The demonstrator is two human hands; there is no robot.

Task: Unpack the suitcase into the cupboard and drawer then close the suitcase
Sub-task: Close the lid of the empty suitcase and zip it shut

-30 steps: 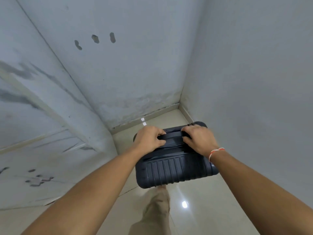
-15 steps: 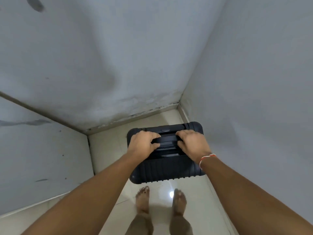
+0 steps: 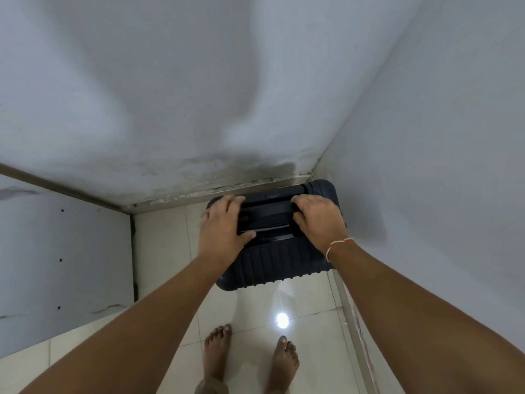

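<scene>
Two pale grey walls (image 3: 255,95) meet in a corner at the upper right, with a stained, scuffed strip along the foot of the far one. Glossy cream floor tiles (image 3: 309,345) carry a bright spot of reflected light, and a pale panel (image 3: 62,260) dotted with small dark holes stands on the left. No writing or brand mark can be read anywhere.

Standing upright and closed, the dark ribbed suitcase (image 3: 278,263) is tucked into the corner, just beside the right wall and close to the far skirting. Left hand (image 3: 224,226) and right hand (image 3: 319,220) lie on its top, fingers curled over the two ends of the handle (image 3: 270,217). An orange-and-white thread band (image 3: 338,244) circles the right wrist. Bare feet (image 3: 217,354) stand on the tiles below, near the suitcase but apart from it.
</scene>
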